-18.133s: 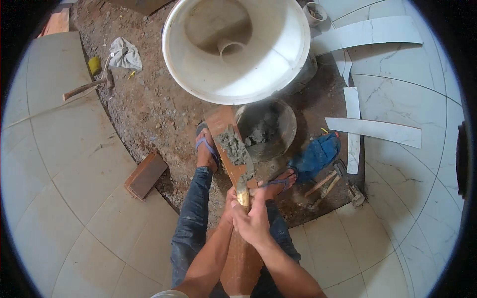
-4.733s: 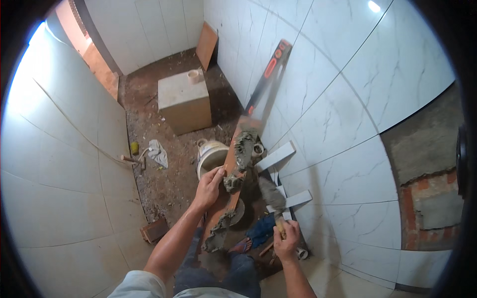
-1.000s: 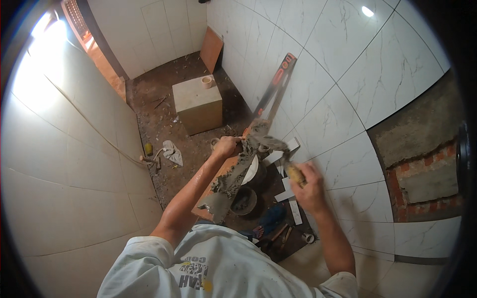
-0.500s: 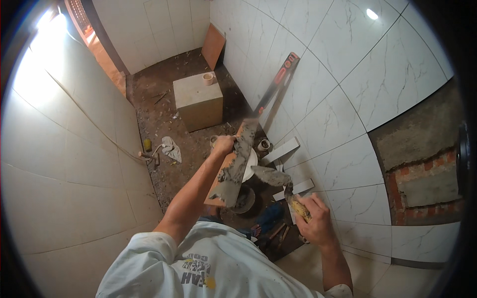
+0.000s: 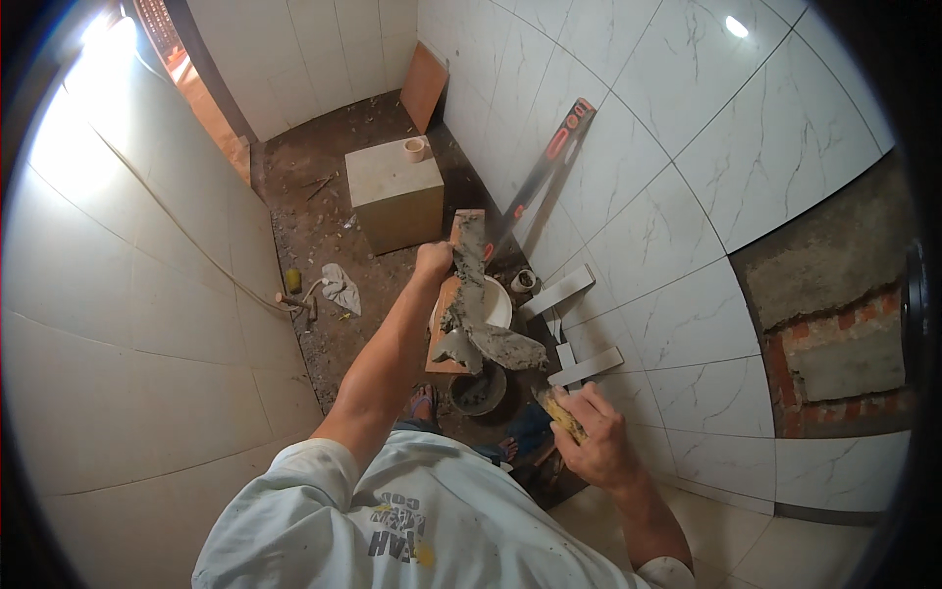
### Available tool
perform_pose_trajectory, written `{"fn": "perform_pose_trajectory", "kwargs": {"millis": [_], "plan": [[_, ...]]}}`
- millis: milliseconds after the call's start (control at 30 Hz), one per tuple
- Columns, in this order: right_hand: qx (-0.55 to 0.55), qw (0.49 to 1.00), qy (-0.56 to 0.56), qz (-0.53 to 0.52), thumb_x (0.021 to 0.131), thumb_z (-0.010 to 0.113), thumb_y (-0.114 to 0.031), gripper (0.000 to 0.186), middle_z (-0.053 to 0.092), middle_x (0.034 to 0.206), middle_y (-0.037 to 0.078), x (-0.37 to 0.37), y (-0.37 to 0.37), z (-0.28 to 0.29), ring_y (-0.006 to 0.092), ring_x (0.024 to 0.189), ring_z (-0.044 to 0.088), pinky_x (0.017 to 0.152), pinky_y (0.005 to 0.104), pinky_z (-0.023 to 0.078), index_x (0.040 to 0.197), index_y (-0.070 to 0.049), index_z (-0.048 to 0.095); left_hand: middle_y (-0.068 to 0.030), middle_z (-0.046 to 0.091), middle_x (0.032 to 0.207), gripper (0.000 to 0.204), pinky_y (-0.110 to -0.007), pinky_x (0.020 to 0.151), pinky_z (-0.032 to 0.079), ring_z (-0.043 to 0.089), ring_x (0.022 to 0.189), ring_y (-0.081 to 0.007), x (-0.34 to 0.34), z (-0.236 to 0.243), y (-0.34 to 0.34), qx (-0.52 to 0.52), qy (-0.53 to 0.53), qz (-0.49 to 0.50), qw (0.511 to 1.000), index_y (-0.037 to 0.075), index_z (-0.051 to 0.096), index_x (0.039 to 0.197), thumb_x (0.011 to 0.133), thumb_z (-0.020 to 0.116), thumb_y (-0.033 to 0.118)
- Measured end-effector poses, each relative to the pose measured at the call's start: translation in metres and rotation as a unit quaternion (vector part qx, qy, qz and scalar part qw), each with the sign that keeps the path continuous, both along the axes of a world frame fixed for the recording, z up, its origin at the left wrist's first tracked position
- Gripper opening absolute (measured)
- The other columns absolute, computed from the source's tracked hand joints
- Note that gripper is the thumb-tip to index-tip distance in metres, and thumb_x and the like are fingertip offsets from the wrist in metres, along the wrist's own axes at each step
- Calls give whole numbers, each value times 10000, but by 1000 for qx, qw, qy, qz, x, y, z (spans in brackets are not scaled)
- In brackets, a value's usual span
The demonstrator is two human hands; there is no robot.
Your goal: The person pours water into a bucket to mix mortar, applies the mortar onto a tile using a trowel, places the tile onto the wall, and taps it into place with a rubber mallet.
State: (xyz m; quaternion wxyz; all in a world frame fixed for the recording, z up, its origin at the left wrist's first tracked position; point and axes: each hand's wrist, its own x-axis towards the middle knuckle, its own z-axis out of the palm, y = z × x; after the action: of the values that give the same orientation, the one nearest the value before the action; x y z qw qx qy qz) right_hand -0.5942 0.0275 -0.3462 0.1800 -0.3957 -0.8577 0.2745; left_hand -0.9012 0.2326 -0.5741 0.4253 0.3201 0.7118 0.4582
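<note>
My left hand grips the left edge of a long orange-brown board streaked with lumpy grey mortar. A trowel in my right hand has a worn yellow handle and a mortar-coated blade, which is at the lower end of the board, over or touching the mortar. Beneath the board are a large white bucket, partly hidden, and a dark bucket with grey mix inside.
A long level leans on the marbled right wall, near white tile strips. A pale block carries a cup; an orange panel leans behind. A hammer and rag lie left. Exposed brick shows right.
Since half a second ago the board and my left hand have moved up the picture, the board now more vertical. The trowel blade has come down and left toward the board's lower end.
</note>
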Motion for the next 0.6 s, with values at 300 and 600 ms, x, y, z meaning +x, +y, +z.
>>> {"fn": "perform_pose_trajectory", "kwargs": {"millis": [300, 600], "plan": [[38, 998, 17, -44, 737, 723, 33, 385, 571, 893, 159, 12, 1, 30, 330, 776, 586, 714, 397, 507, 1118, 22, 662, -228, 731, 998, 279, -424, 780, 575, 739, 889, -309, -30, -26, -17, -82, 91, 34, 992, 22, 762, 968, 928, 508, 129], [-35, 996, -83, 16, 800, 690, -21, 408, 574, 971, 167, -1, -4, 37, 370, 813, 641, 701, 441, 548, 1206, -14, 649, -182, 676, 817, 268, -433, 596, 518, 685, 715, -274, -20, -17, -4, 14, -191, 162, 968, -143, 649, 856, 904, 592, 114]]}}
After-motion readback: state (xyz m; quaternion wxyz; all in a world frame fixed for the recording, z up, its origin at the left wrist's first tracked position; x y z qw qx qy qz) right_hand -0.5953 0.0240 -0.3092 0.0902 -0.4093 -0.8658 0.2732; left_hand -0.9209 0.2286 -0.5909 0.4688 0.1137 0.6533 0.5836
